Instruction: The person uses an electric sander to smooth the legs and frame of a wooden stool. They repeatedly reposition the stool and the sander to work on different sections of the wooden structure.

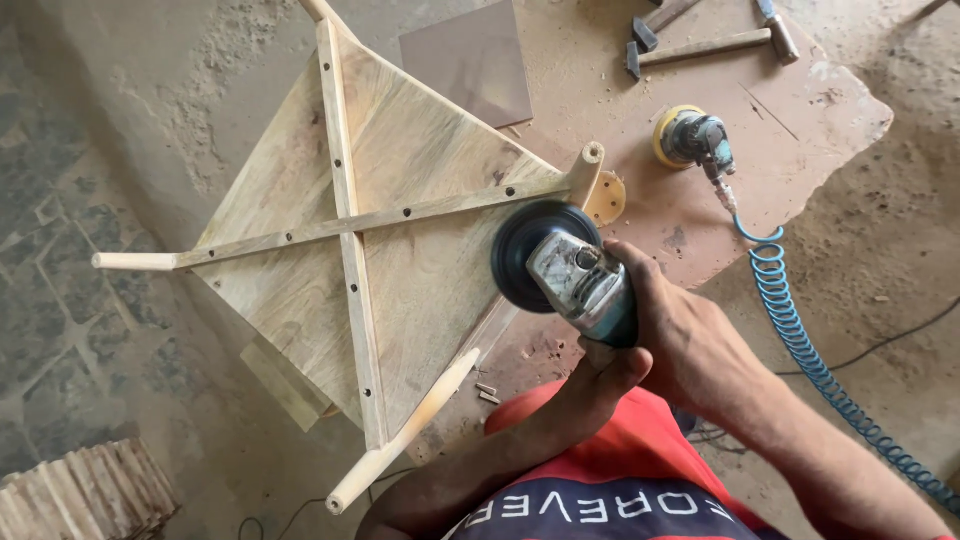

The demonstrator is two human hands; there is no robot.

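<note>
right hand (pixel 678 335) wrapped around body of angle grinder (pixel 575 280), fingers closed on it; left hand (pixel 600 385) pressed against grinder's underside from below, thumb up, grip closed as far as visible. grinder's dark disc (pixel 528 252) sits at edge of upturned wooden table (pixel 400 200), near one round leg (pixel 585 172). crossed slats with screw holes on table underside. table rests on dusty board (pixel 800 130). yellow-padded air sander (pixel 690 138) with blue coiled hose (pixel 800 340) lies to the right, two hammers (pixel 700 45) further up
</note>
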